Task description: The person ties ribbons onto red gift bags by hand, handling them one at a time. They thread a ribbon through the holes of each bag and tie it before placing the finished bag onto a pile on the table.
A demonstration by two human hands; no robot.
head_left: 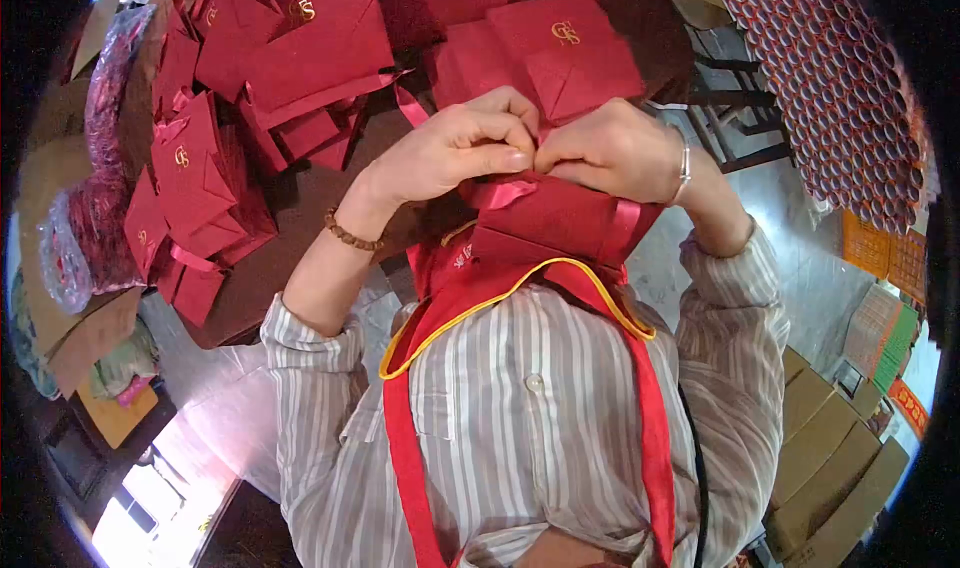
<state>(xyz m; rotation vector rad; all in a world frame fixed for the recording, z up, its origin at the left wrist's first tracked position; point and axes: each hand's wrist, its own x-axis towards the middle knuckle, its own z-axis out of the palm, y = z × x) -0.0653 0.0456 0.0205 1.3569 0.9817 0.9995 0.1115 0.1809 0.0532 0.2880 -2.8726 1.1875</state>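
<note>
A red paper gift bag [560,218] rests close against my chest, over the yellow-edged red apron [520,280]. My left hand [460,148], wearing a beaded bracelet, is closed in a pinch at the bag's upper edge. Beside it my right hand [625,153], with a silver bangle, pinches as well, the fingertips of both almost meeting. Between them shows a bit of pink-red ribbon [546,134], which both seem to grip; the fingers partly hide it. Flat loops of ribbon [505,194] lie on the bag just under my hands.
Several red bags with gold lettering [320,43] are heaped on the dark table [300,258], more standing at its left [200,183]. Beyond my hands lies another red bag [565,53]. Plastic-wrapped red material [105,158] is far left; cardboard boxes [825,448] stand lower right.
</note>
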